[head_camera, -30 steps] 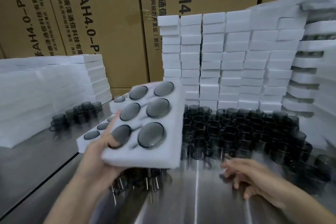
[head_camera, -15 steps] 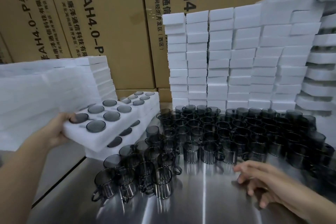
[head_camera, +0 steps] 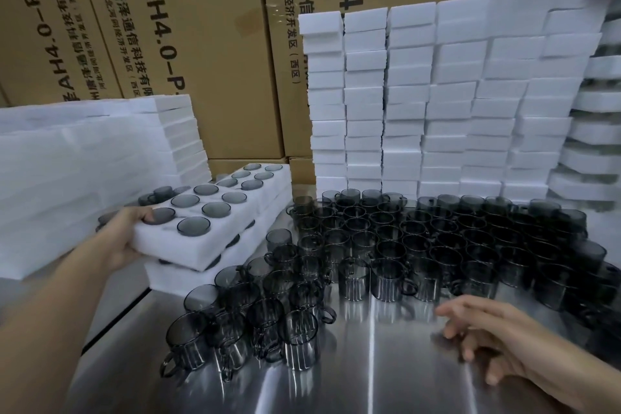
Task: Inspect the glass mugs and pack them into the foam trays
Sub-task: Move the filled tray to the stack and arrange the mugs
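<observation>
Filled foam tray (head_camera: 174, 247) swung left to the packed stack (head_camera: 174, 279), left hand (head_camera: 124, 239) gripping it, right hand (head_camera: 497, 343) slack; next, release squarely.

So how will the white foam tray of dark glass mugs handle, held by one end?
Likely heavy for foam: six dark glass mugs fill the white foam tray. The left hand grips one end only, so it may sag. Tilted, mugs could slide out.

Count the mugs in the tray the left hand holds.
6 mugs, in two rows of three across the foam tray in the left hand; its thumb partly covers the nearest left one. None seems hidden.
</observation>
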Tool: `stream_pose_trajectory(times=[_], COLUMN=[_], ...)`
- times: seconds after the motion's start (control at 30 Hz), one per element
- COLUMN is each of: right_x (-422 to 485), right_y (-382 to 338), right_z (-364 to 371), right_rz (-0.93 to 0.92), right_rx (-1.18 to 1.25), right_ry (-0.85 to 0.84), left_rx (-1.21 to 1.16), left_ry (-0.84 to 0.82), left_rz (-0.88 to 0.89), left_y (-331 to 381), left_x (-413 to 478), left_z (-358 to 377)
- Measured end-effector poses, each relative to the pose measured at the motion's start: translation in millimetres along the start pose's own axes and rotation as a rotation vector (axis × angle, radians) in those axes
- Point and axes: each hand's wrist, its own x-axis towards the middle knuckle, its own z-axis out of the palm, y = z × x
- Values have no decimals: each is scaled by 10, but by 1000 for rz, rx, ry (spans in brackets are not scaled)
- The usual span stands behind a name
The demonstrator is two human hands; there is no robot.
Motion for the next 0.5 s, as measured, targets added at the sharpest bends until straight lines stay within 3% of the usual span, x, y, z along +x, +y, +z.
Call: stream_pose_trajectory(times=[0.33,0.5], right_x=[32,32], right_y=[37,45], right_z=[-24,-38], right_rz=[5,7], right_rx=[70,82], right_ry=[24,6], left_rx=[-45,134], left_ry=[-22,88], left_rz=[-24,80], left_y=[-197,-164], left_x=[59,108], left_z=[54,15])
